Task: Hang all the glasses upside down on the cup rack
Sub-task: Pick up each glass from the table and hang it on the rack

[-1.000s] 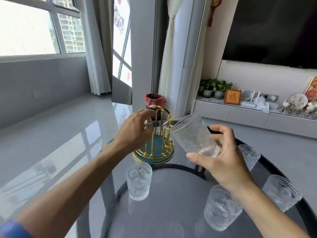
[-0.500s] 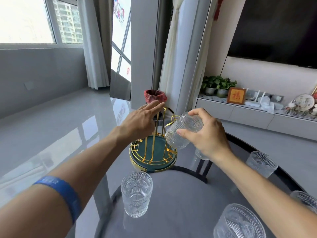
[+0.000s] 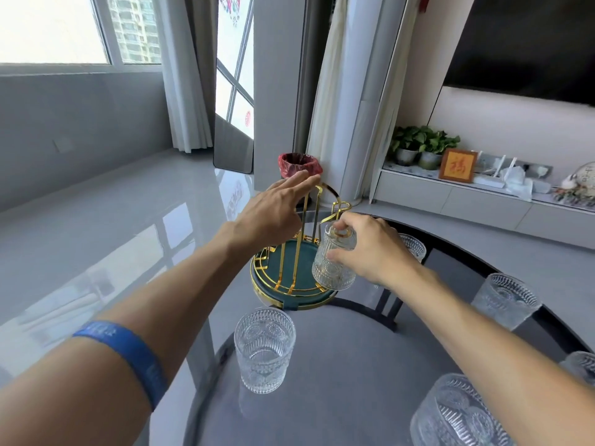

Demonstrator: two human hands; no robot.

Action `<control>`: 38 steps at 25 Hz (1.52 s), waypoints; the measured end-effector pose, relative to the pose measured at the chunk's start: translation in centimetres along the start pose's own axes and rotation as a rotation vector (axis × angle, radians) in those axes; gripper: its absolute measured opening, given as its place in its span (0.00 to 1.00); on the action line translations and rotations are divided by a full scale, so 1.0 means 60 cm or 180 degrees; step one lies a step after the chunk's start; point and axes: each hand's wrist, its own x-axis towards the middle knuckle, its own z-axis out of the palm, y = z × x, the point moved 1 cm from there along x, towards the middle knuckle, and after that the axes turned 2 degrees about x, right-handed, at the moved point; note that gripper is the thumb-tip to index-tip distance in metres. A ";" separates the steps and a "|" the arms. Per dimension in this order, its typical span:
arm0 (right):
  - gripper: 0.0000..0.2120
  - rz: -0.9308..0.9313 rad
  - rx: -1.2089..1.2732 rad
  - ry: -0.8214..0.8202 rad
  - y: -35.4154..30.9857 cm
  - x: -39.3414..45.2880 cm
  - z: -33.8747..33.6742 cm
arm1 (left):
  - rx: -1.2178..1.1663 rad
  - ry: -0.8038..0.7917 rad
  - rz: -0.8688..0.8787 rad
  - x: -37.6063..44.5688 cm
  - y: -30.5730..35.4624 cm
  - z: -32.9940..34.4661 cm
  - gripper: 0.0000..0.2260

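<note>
A gold wire cup rack with a teal round base (image 3: 291,286) stands at the far edge of the round grey table (image 3: 338,365). My right hand (image 3: 370,249) grips a ribbed clear glass (image 3: 333,265) held upside down over a rack prong on the right side. My left hand (image 3: 273,210) hovers with fingers spread at the rack's top loop. An upright glass (image 3: 264,347) stands in front of the rack. Three more upright glasses sit to the right: one (image 3: 505,300), one (image 3: 457,416) at the bottom edge, and one (image 3: 413,247) behind my right hand.
A bin with a red liner (image 3: 299,164) stands on the floor behind the rack. Another glass (image 3: 582,368) shows at the right edge. A low cabinet with potted plants (image 3: 421,146) and a framed picture (image 3: 457,164) runs along the right wall.
My right hand has turned the glass fully upside down and lowered it onto the rack's right side. My left hand stayed by the rack's top with fingers spread.
</note>
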 end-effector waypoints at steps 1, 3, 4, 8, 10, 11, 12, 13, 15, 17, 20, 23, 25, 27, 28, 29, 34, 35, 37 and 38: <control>0.19 0.0007 -0.0003 -0.0031 -0.001 -0.001 0.000 | -0.0011 -0.0098 -0.0038 0.001 0.003 -0.001 0.39; 0.20 0.0037 0.0073 -0.0077 -0.002 -0.004 -0.003 | 0.0019 -0.0273 -0.0209 -0.004 0.015 -0.010 0.38; 0.20 0.0044 0.0101 -0.0117 -0.002 -0.006 -0.005 | -0.0013 -0.0219 -0.0332 -0.016 0.023 -0.017 0.37; 0.22 -0.0020 0.0004 0.0141 -0.003 -0.041 -0.006 | -0.0896 0.0493 -0.0660 -0.141 0.063 -0.024 0.27; 0.20 -0.0099 0.0264 0.0533 -0.007 -0.071 0.005 | -0.1113 0.0366 -0.0788 -0.231 0.077 -0.005 0.30; 0.18 -0.0140 0.0371 0.0650 -0.010 -0.088 0.012 | -0.0969 0.0140 -0.0835 -0.266 0.082 0.005 0.34; 0.17 -0.0187 0.0437 0.0740 -0.012 -0.105 0.018 | -0.0709 -0.0140 -0.0861 -0.290 0.085 0.015 0.39; 0.14 -0.0243 0.0516 0.0840 -0.014 -0.122 0.023 | -0.0431 -0.0422 -0.0871 -0.303 0.085 0.025 0.43; 0.10 -0.0277 0.0872 0.1106 -0.024 -0.155 0.028 | -0.0079 -0.0731 -0.0861 -0.313 0.085 0.042 0.46; 0.08 -0.0089 0.1309 0.1237 -0.037 -0.183 0.030 | 0.0045 -0.0674 -0.0965 -0.315 0.083 0.049 0.42; 0.06 0.0640 0.1746 0.0871 -0.047 -0.213 0.046 | -0.0157 -0.0171 -0.1127 -0.317 0.085 0.051 0.35; 0.10 0.1812 0.2687 -0.0183 -0.058 -0.231 0.061 | -0.1280 0.0726 -0.1062 -0.316 0.094 0.038 0.32; 0.18 0.2191 0.3641 -0.0806 -0.075 -0.233 0.065 | -0.1786 0.1129 -0.0822 -0.315 0.101 0.029 0.31; 0.21 0.2260 0.4524 -0.0961 -0.094 -0.223 0.062 | -0.1878 0.1379 -0.0458 -0.316 0.108 0.030 0.32; 0.23 0.2277 0.4797 -0.0884 -0.101 -0.216 0.061 | -0.1898 0.1476 -0.0380 -0.317 0.112 0.031 0.32; 0.24 0.2284 0.4927 -0.0741 -0.107 -0.211 0.059 | -0.1958 0.1524 -0.0383 -0.316 0.114 0.029 0.31; 0.20 0.1630 0.4188 0.0505 -0.112 -0.166 0.033 | -0.3421 0.1660 -0.0846 -0.294 0.097 0.016 0.16; 0.19 0.1405 0.3958 0.0789 -0.112 -0.152 0.019 | -0.3659 0.1776 -0.1193 -0.290 0.088 0.014 0.15; 0.19 0.0855 0.3431 0.1197 -0.119 -0.118 -0.011 | -0.3676 0.1951 -0.1876 -0.284 0.071 0.017 0.14; 0.19 0.0548 0.3068 0.1316 -0.123 -0.100 -0.021 | -0.3635 0.1988 -0.2109 -0.282 0.065 0.021 0.14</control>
